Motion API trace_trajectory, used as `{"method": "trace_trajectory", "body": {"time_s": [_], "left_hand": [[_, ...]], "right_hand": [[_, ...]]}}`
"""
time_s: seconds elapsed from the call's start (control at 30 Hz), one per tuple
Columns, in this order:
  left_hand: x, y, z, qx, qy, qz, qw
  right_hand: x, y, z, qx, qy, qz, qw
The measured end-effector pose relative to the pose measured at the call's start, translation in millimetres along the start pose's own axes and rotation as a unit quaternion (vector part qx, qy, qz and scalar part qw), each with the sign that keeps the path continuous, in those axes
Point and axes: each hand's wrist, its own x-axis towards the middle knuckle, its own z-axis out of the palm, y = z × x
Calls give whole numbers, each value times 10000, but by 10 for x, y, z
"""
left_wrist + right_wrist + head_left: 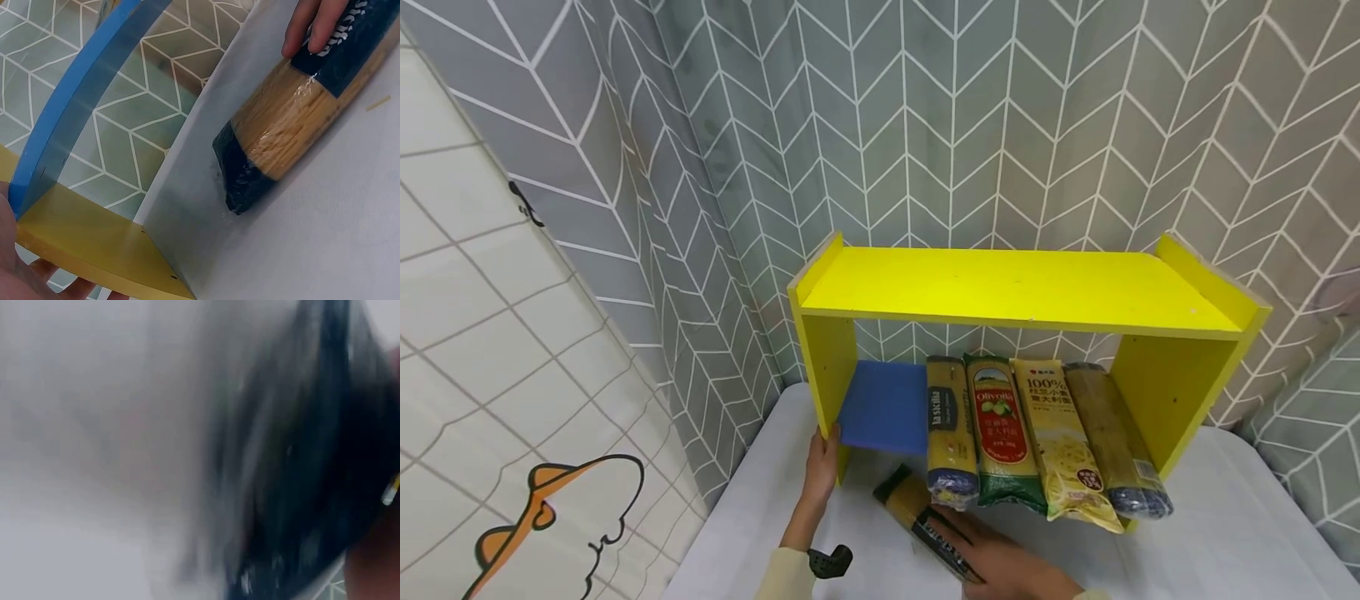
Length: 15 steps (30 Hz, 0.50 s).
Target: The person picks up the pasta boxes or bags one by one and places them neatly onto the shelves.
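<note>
My left hand [820, 468] grips the lower front edge of the left side panel of a yellow shelf [1000, 287]. In the left wrist view its fingers reach under the yellow panel [87, 240]. My right hand [1011, 558] holds a clear pack of spaghetti [910, 502] with dark ends and a dark label, slanting in front of the shelf, low over the white table. The left wrist view shows two right fingers [315, 28] lying over its label. In the right wrist view, the dark wrapper [306, 462] is close and blurred.
Several pasta packs lean side by side in the shelf's right part: a la Sicilia pack [951, 425], a red-and-green Olivolia pack [1002, 425], a cream-yellow pack [1063, 433] and a dark-ended one [1116, 433]. Left of them is a blue panel [883, 407]. Patterned curtains [955, 125] hang behind.
</note>
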Motion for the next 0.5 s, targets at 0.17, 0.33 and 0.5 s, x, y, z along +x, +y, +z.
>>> {"method": "trace_trajectory", "body": {"time_s": [0.17, 0.33, 0.5], "left_hand": [[-12, -18, 21, -1, -3, 11, 10000], [1, -15, 23, 74, 22, 53, 10000], [2, -14, -1, 94, 35, 14, 9999]], "right_hand": [[-93, 69, 36, -623, 362, 41, 9974], [-94, 91, 100, -1136, 887, -29, 9896], [-54, 47, 127, -1528, 1251, -362, 9796]]}}
